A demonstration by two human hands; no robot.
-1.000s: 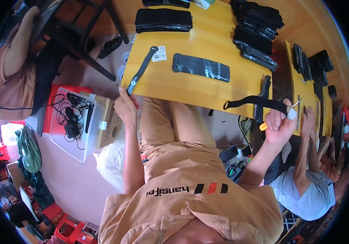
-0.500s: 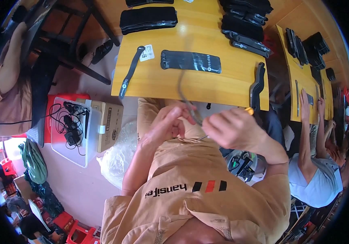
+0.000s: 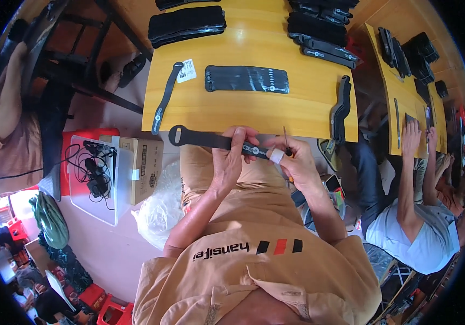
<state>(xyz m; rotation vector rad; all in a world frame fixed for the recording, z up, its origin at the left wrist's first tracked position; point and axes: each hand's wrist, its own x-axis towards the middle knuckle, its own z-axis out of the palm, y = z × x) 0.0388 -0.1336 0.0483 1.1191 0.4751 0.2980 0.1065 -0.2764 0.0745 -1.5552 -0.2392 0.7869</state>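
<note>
Left hand (image 3: 231, 154): fingers curled shut around the black strap (image 3: 211, 141), gripping near its middle, just off the near edge of the table.
Right hand (image 3: 292, 157): closed too, pinching the strap's right end; white tape wrapped on one finger, plus a thin pointed tool (image 3: 285, 138) sticking up from the grip. Can't tell the exact finger hold on the tool.
Black strap: held level between both hands, just below the yellow table (image 3: 254, 108) edge and above the lap. Looped end with an oval hole pointing left, free in the air.
On the table, left: another single strap (image 3: 165, 97) lying slanted, with a small white tag (image 3: 187, 70) just beside its upper end.
On the table, middle: flat stack of black straps (image 3: 247, 79) laid side by side.
On the table, right edge: one more black strap piece (image 3: 342, 105), running front to back.
Far side of table: piles of black straps (image 3: 187, 24), more at top right (image 3: 319, 32).
Floor, left: cardboard box (image 3: 145, 170), clear plastic bin with cables (image 3: 98, 173), red crate under it, a clear plastic bag (image 3: 159, 208) by the knee.
Neighbours: a person in a white shirt (image 3: 416, 238) on the right, hands up on the next yellow table; another person (image 3: 5, 135) seated at far left.
</note>
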